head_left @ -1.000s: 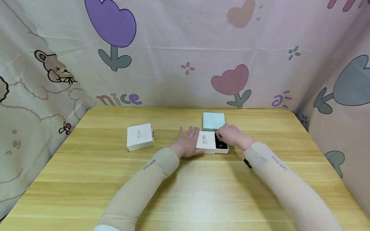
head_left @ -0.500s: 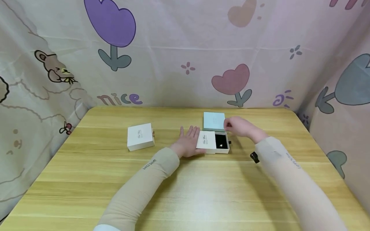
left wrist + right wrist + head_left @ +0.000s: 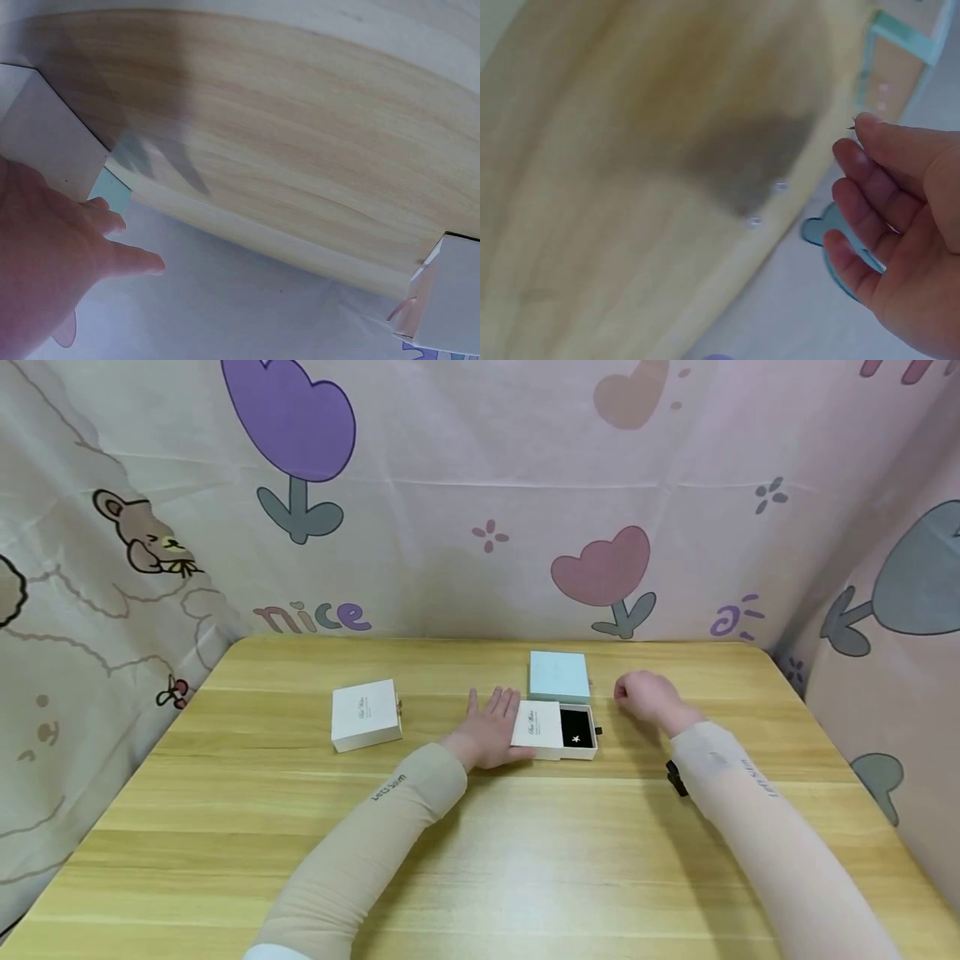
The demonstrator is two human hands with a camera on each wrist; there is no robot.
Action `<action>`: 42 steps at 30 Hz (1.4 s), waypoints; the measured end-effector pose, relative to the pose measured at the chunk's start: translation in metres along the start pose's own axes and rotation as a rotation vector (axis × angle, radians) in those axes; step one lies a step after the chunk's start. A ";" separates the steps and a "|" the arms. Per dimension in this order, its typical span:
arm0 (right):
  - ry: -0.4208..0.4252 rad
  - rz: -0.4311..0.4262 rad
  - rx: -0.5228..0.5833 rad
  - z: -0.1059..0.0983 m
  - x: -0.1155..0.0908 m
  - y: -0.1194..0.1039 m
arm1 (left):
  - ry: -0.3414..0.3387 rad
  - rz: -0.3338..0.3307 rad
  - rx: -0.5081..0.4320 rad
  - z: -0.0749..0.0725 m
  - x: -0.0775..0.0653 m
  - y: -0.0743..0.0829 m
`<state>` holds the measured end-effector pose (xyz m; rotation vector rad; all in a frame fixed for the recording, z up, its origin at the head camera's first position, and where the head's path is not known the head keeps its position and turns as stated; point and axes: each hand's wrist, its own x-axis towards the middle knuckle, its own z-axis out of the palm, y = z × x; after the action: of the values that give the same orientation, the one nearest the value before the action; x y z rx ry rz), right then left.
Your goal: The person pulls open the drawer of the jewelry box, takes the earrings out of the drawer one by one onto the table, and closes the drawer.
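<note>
My left hand (image 3: pixel 483 735) lies with fingers spread beside a white drawer-style box (image 3: pixel 536 724) with printed lettering, thumb along its near side and fingertips at its left edge. The box's tray (image 3: pixel 588 755) is slid out to the right, showing a black pad (image 3: pixel 575 723) with a small star-shaped earring (image 3: pixel 576 739) on it. My right hand (image 3: pixel 651 697) is held over the table to the right of the boxes. In the right wrist view its thumb and forefinger pinch a tiny earring (image 3: pixel 852 127); only a dark pointed tip shows.
A light blue box (image 3: pixel 559 676) sits directly behind the white one. Another white box (image 3: pixel 365 716) stands to the left on the wooden table (image 3: pixel 480 860). Two small shiny studs, a nearer stud (image 3: pixel 754 222) and a farther stud (image 3: pixel 781 186), lie near the table's back edge.
My right hand has lifted out of the white box's tray and moved right, past the blue box, with the tiny earring. My left hand has stayed in place.
</note>
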<state>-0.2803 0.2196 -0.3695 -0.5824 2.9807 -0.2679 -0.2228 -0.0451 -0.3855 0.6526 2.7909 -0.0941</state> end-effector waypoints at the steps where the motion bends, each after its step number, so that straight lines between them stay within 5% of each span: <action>1: -0.004 0.003 -0.007 0.002 0.001 0.001 | -0.003 0.001 0.000 0.000 0.000 0.000; 15: -0.007 0.019 -0.033 0.013 0.010 0.007 | 0.008 0.003 -0.009 0.001 0.002 0.000; 28: 0.038 0.069 -0.018 -0.009 -0.001 0.005 | 0.003 0.000 -0.008 0.003 0.003 -0.002; 42: 0.020 -0.220 -0.022 -0.003 -0.019 -0.048 | -0.008 -0.006 0.006 0.003 0.003 -0.001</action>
<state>-0.2456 0.1838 -0.3563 -0.9165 2.9420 -0.2576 -0.2254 -0.0448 -0.3898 0.6435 2.7867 -0.1067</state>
